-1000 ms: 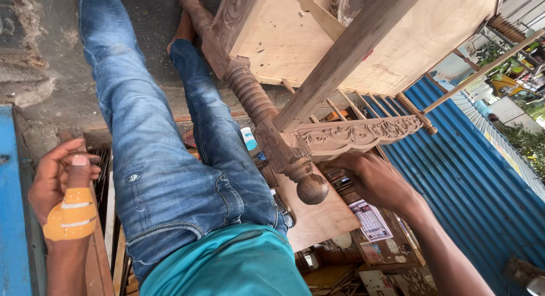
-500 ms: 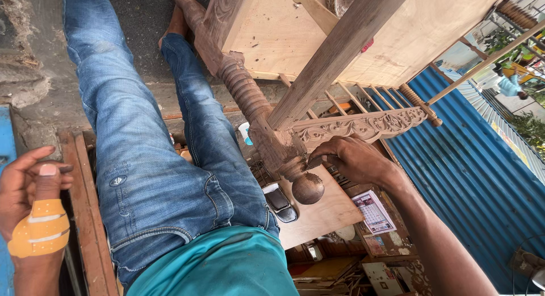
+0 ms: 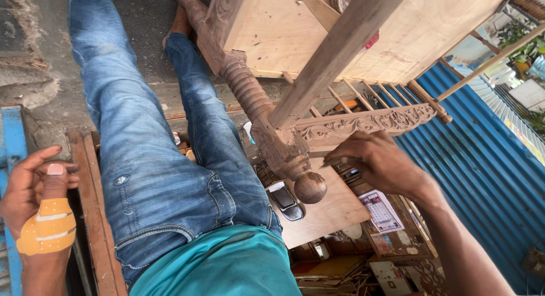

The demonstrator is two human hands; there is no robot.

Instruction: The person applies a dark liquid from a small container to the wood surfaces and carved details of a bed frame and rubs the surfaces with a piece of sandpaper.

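The person wears faded blue jeans (image 3: 147, 159) — washed pale along the thighs, with darker seams, a small rivet at the pocket and a frayed hem at the waistband — and a plain teal shirt (image 3: 221, 265). Both forearms are bare, no sleeves showing. The left hand (image 3: 34, 199) has a tan adhesive bandage (image 3: 48, 228) wrapped round the thumb. The right hand (image 3: 377, 162) wears nothing, and the one visible foot (image 3: 180, 23) is bare.

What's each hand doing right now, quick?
Left hand: loosely curled, bandaged thumb up, holding nothing.
Right hand: fingers curled down at the carved wooden rail, grip cannot be told.
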